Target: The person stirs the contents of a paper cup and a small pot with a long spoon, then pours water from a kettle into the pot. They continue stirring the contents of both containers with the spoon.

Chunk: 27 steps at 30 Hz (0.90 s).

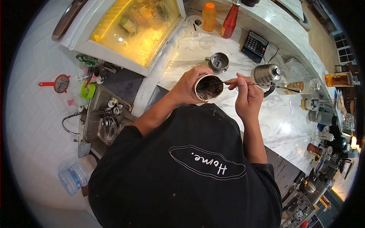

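My left hand (187, 86) is wrapped round a pale-rimmed cup (195, 88), tilted so its mouth faces me. Dark, muddy-looking matter (210, 91) coats the inside and fills part of it. Between the thumb and fingers of my right hand (249, 97) is a long-handled metal spoon (279, 87). Its working end reaches the cup's rim and goes inside, where I cannot make it out; the handle points off to the right. Just beyond the cup, a small metal cup with a side handle (222, 70) stands on the marble counter (190, 57).
A calculator (254, 46), a steel kettle (265, 73), a red bottle (230, 22) and an orange-capped bottle (209, 18) stand past my hands. On the left are a lit display case (150, 66) and a sink (91, 127) with dishes. Jars and bottles line the right edge.
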Available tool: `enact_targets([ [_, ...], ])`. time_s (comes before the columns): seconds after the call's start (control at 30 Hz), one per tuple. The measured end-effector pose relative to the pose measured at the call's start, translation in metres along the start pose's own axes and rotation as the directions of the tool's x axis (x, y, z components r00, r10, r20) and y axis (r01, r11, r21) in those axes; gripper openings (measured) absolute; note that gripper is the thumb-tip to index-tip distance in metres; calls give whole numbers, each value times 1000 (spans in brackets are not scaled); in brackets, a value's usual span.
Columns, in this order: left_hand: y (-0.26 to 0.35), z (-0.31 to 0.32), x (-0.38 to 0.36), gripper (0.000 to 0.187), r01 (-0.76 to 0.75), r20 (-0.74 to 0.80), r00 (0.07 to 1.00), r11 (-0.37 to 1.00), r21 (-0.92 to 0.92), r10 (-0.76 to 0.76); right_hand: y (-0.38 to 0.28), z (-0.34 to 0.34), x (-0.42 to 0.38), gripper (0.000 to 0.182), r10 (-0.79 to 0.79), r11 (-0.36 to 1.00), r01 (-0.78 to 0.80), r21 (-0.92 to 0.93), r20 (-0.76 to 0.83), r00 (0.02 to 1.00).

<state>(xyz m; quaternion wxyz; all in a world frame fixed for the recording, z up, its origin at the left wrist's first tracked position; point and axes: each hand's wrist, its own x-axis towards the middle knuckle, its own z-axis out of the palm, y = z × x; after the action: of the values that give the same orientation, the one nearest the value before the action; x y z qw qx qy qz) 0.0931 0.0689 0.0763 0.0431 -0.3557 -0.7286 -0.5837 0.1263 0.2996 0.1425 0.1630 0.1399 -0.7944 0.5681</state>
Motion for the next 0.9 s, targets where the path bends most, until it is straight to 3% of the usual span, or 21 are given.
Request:
enact_targets([
  [0.13, 0, 0, 1, 89, -3, 11, 1000, 1000, 20, 3, -1, 2, -3, 34, 28, 1000, -28, -4, -31, 999],
  [0.33, -4, 6, -3, 86, -1, -55, 998, 1000, 20, 2, 7, 10, -13, 33, 206, 976, -198, 85, -98, 974],
  [0.53, -19, 11, -19, 89, 36, -23, 999, 997, 75, -34, 31, 24, -33, 31, 367, 889, -314, 334, -106, 924],
  [0.73, -25, 23, -29, 87, 156, -179, 973, 987, 48, -145, 45, 34, -39, 34, 448, 852, -389, 350, -104, 888],
  [0.9, -33, 25, -39, 86, 168, -250, 957, 984, 59, -148, 45, 44, -41, 34, 487, 829, -424, 364, -99, 868],
])
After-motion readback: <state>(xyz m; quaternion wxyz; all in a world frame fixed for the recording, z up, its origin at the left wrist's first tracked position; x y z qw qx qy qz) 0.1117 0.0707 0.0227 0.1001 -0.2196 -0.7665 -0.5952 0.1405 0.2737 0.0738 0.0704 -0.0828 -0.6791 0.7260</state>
